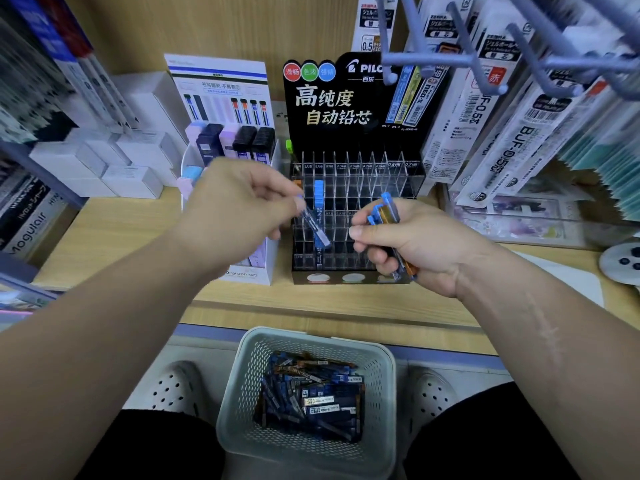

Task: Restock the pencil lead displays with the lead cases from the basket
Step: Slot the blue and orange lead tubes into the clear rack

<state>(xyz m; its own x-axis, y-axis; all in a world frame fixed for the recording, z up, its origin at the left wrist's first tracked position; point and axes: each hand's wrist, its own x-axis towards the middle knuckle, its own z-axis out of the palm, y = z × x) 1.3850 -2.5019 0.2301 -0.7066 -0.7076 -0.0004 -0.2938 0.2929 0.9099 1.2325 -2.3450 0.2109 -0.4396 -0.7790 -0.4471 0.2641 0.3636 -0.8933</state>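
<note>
A black Pilot lead display (353,188) with clear acrylic slots stands on the wooden shelf; a few blue cases (318,194) sit in one left column. My left hand (239,209) pinches a single blue lead case (317,226), tilted over the display's left slots. My right hand (412,244) grips a bunch of blue and orange lead cases (386,211) in front of the display's right side. A pale mesh basket (242,386) below the shelf, between my knees, holds several more lead cases (311,393).
A white lead display (221,133) with dark and pastel cases stands left of the black one. White boxes (104,161) are stacked further left. Hanging refill packs (502,133) and grey peg hooks (450,60) crowd the upper right. A white round object (623,261) lies at right.
</note>
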